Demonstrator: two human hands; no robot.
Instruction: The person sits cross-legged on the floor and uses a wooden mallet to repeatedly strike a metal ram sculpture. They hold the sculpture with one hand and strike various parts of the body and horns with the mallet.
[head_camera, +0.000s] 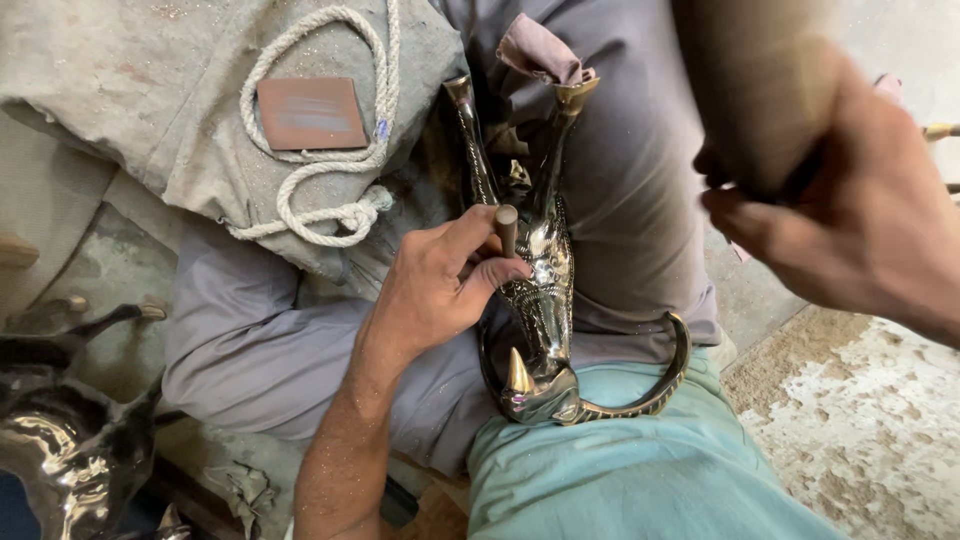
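Brass animal figure: lies lengthwise across the person's lap on grey trousers, near frame centre. Its two slender legs point toward 12 o'clock, and its horned head and a long curved tusk sit at the 6 o'clock end, against a teal cloth. Surface is polished, with fine engraved patterning along the body.

Left hand: placed at 9 o'clock of the figure, touching its flank. Fingers are closed around a short punch, held upright with its tip set on the engraved body.

Right hand: raised at 2 o'clock of the figure, well apart from it and nearer the camera. It is clenched on a thick wooden handle, blurred; the tool's head is out of frame.

Surroundings: a grey padded sack at 10 o'clock carries a loop of white rope and a small rust-coloured flat plate. A second polished metal figure stands at 8 o'clock, partly cut by the frame edge. Rough stained floor shows at 4 o'clock.
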